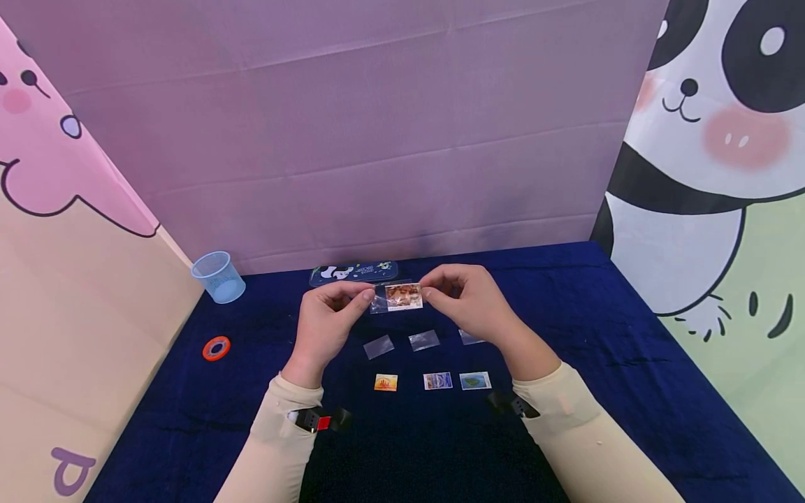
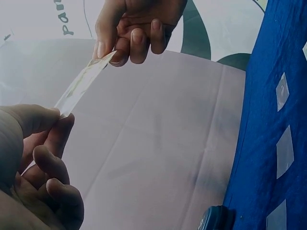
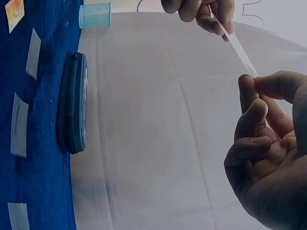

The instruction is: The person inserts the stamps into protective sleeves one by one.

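Observation:
Both hands hold up a small clear plastic sleeve with a brown picture stamp at its right side. The left hand pinches the sleeve's left end between thumb and forefinger. At the other end, the right hand pinches the stamp's right edge in the same way. How far the stamp sits inside the sleeve I cannot tell. In the left wrist view the pair appears nearly edge-on as a thin pale strip. Below the hands lie three more clear sleeves, one partly hidden by the right wrist.
Nearer the body lie an orange stamp, a purple-blue stamp and a green-blue stamp. Behind the hands is a panda pencil case. A light blue cup and an orange-red ring stand at left on the dark blue cloth.

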Available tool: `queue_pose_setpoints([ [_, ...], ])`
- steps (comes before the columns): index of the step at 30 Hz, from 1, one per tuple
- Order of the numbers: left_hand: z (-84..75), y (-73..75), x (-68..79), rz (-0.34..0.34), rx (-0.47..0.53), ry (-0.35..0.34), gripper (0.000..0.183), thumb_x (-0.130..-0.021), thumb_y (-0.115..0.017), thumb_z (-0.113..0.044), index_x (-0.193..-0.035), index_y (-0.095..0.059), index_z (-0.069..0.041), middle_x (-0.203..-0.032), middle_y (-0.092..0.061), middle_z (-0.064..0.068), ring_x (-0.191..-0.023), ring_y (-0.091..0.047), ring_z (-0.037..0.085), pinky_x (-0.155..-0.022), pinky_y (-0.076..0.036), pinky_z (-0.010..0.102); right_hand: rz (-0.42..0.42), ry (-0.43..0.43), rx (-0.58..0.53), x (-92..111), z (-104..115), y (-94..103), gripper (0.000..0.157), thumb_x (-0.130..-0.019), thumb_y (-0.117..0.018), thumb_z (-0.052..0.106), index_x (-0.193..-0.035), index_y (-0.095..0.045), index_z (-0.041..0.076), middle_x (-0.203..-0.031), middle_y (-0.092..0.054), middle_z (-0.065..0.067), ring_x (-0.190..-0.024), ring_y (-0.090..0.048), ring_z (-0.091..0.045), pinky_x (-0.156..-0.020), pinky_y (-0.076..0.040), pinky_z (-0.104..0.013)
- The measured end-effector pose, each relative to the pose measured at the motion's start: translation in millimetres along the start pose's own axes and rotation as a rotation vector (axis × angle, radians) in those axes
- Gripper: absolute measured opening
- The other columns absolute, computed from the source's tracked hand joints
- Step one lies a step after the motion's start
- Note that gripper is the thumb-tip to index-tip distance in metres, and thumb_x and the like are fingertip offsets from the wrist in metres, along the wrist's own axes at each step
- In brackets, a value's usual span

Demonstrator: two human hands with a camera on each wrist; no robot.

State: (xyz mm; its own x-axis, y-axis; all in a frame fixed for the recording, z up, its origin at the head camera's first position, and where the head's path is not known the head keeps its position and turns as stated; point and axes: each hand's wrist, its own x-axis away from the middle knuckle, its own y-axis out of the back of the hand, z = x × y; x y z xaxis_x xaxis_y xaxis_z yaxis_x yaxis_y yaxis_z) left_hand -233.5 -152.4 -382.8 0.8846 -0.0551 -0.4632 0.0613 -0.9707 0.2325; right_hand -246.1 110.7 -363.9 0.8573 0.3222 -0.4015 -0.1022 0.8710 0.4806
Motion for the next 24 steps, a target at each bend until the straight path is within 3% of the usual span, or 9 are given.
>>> queue_pose_setpoints([
  [10, 0.2, -1.1, -0.4, 0.024, 0.022, -0.002, 0.016, -0.098, -0.075, -0.007, -0.113, -0.08, -0.005, -0.095, -0.074, 0.011, -0.063, -0.043, 0.023, -0.057, -0.034, 0.026, 0.028, -0.001, -0.022, 0.1, -0.9, -1.7, 0.011, -0.103, -0.07, 0.017, -0.108, -0.079, 0.015, -0.088, -0.068, -0.001, -0.069, -0.055, -0.024, -0.061, -0.045, -0.032],
  [24, 1.2, -1.0, -0.8, 0.053, 0.062, -0.022, 0.014, -0.098, -0.077, -0.016, -0.11, -0.08, -0.009, -0.094, -0.076, 0.008, -0.064, -0.046, 0.02, -0.059, -0.037, 0.026, 0.094, -0.003, -0.041, -1.7, -0.8, -4.6, 0.014, -0.105, -0.066, 0.014, -0.109, -0.079, 0.013, -0.091, -0.07, -0.005, -0.069, -0.054, -0.023, -0.06, -0.044, -0.031],
])
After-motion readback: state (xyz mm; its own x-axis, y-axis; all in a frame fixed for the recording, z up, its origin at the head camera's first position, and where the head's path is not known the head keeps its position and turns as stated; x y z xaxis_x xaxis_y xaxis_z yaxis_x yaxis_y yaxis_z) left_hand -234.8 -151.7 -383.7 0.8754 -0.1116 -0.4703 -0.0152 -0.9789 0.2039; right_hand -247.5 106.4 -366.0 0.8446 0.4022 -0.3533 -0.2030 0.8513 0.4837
